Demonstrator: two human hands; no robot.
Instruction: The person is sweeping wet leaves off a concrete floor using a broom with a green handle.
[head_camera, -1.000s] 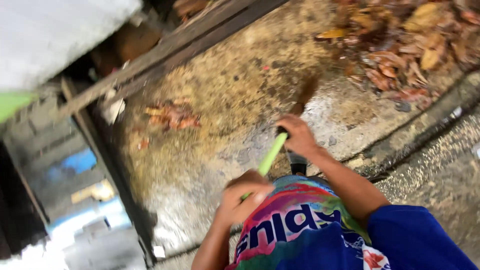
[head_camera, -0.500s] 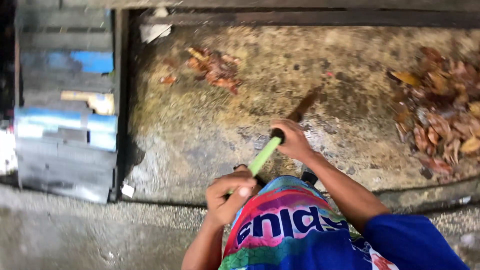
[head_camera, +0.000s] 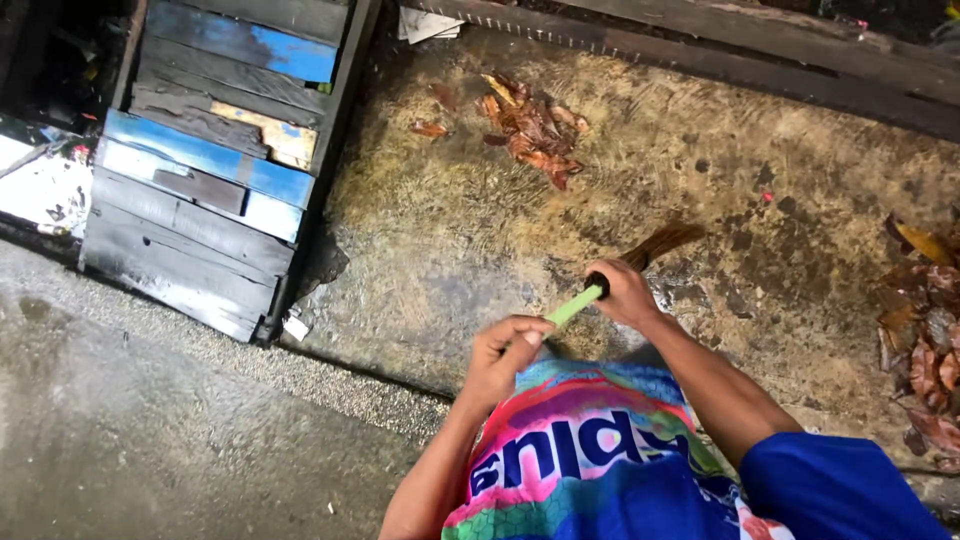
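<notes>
While both hands grip | broom (head_camera: 640, 255): green handle, brown bristles

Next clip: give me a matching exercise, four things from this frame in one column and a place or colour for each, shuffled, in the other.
Things:
1. broom handle
2. small leaf pile
3. wooden pallet
4. right hand

Descriptions:
A. dark planks with blue patches, at the left
B. green, held in both hands
C. reddish brown, on the stained floor near the top
D. gripping low on the handle, next to the bristles

Pairs: 1-B, 2-C, 3-A, 4-D. The left hand grips the upper end of the handle.
</notes>
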